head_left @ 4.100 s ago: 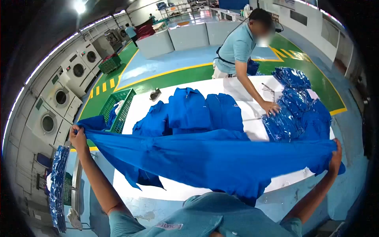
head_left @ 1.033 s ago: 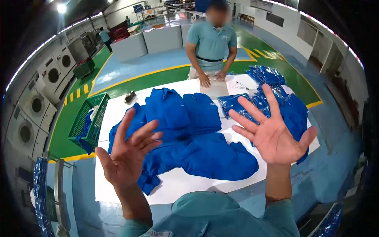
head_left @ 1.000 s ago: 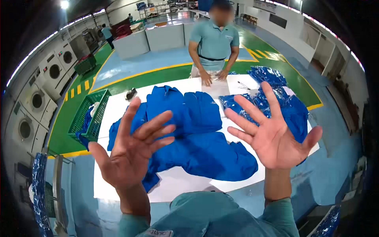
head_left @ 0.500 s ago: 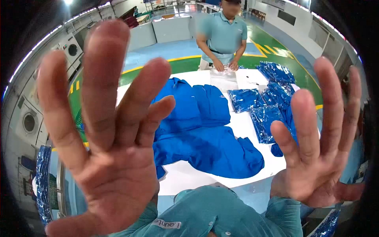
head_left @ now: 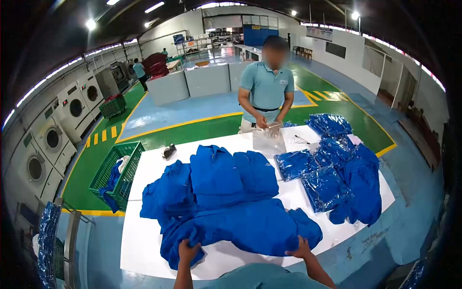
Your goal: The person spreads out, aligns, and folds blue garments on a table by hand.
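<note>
A large blue garment (head_left: 250, 229) lies spread along the near side of the white table (head_left: 137, 255). At its near left edge is my left hand (head_left: 187, 251), touching the cloth with thumb and fingers apart. My right hand (head_left: 302, 249) meets the garment's near right edge, its thumb raised away from the outstretched fingers. Beyond the spread garment lie folded blue garments (head_left: 219, 176) in stacks. Across the table, a co-worker (head_left: 267, 86) holds a clear plastic bag (head_left: 269, 138) in both hands.
Blue garments in clear plastic (head_left: 327, 188) pile up on the right, beside a loose blue heap (head_left: 363, 180). A black tape dispenser (head_left: 169, 151) and pens (head_left: 301, 139) rest on the table. A green basket (head_left: 130, 166) stands left; washing machines (head_left: 53, 137) line the wall.
Both my hands have dropped from close before the camera to the garment's near edge. The view has tilted up, showing more of the room. The co-worker still handles the plastic bag.
</note>
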Motion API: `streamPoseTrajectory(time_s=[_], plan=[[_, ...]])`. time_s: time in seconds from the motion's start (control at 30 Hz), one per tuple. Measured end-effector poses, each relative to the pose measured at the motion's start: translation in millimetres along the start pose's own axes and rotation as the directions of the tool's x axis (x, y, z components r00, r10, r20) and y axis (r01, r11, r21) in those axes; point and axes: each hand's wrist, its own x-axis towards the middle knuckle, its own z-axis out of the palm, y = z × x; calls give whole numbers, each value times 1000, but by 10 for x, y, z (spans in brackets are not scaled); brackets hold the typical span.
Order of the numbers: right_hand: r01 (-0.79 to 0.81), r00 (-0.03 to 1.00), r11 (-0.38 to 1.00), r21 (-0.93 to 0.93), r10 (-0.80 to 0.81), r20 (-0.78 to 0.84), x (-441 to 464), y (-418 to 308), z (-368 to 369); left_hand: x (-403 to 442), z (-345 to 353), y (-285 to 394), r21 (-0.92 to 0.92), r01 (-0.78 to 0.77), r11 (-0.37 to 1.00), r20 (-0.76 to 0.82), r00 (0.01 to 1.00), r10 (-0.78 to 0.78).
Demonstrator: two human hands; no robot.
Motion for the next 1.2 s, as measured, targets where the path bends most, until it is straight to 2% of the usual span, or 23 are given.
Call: streamPoseTrajectory(time_s=[0.07,0.13,0.27,0.43,0.53,0.6,0.63,0.67,0.7,0.77,0.8,0.83,0.87,0.9,0.93,0.97,1.0,1.03,1.07,1.1,1.13,1.17,1.2], plan=[[69,996,994,-86,-74,-54,-124,436,688,-59,268,-781,230,95,968,47,993,-109],[133,985,975,-175,-149,-84,-225,568,881,-198,442,-1095,366,144,919,109,974,-197],[174,915,934,-311,-270,-298,-515,287,722,-770,670,-1036,406,185,895,-315,948,-53],[211,879,935,-285,-310,-363,-162,772,998,-846,593,-1117,381,-39,924,-322,931,172],[252,851,928,-275,-348,-393,-55,778,980,-459,479,-1428,257,-5,967,-250,965,72],[235,842,962,136,-132,-523,206,853,1022,-330,310,-1517,130,44,991,-158,987,-23],[217,846,918,331,-8,-532,338,874,970,-320,220,-1471,22,8,1000,-267,964,-2],[206,847,872,445,69,-527,412,775,764,-317,90,-1325,-83,-44,996,-373,928,10],[215,841,839,500,101,-531,503,674,537,-87,70,-1454,-85,-48,995,-380,925,13],[272,820,798,538,100,-563,658,499,37,446,-124,-1705,-167,-31,986,-535,842,-64],[306,809,789,533,79,-582,744,421,-251,526,-332,-1529,-218,-118,969,-599,800,-37],[344,796,788,510,43,-604,821,351,-541,635,-560,-1342,-268,-114,957,-586,807,-68],[382,783,790,479,-2,-622,889,258,-826,560,-892,-1043,-211,-163,964,-572,820,14],[422,768,801,424,-66,-637,937,129,-1137,487,-1258,-573,-253,-192,948,-526,850,32],[496,693,819,289,-172,-700,1057,56,-1391,509,-1505,-323,-134,-258,957,-601,789,128],[505,683,846,172,-270,-678,1059,-77,-1751,952,-1645,-610,39,-273,961,-616,751,238],[630,535,776,-27,-459,-709,1084,-194,-2062,974,-1955,-371,154,-246,957,-591,754,289],[499,715,866,44,-382,-586,1193,-237,-2392,1120,-2235,-343,228,-363,903,-585,690,426],[611,568,783,-116,-536,-624,1232,-351,-2669,1186,-2555,-158,303,-381,874,-551,677,487],[634,471,713,-301,-664,-581,1155,-520,-2991,1374,-2805,-166,377,-388,841,-591,598,541],[612,528,759,-224,-603,-598,1165,-672,-3237,1190,-3174,164,353,-474,807,-537,604,589],[571,578,793,-214,-573,-582,1230,-768,-3491,1348,-3415,204,453,-461,763,-601,475,643],[608,501,735,-301,-649,-573,1188,-925,-3749,1470,-3703,348,389,-385,837,-591,592,547]])
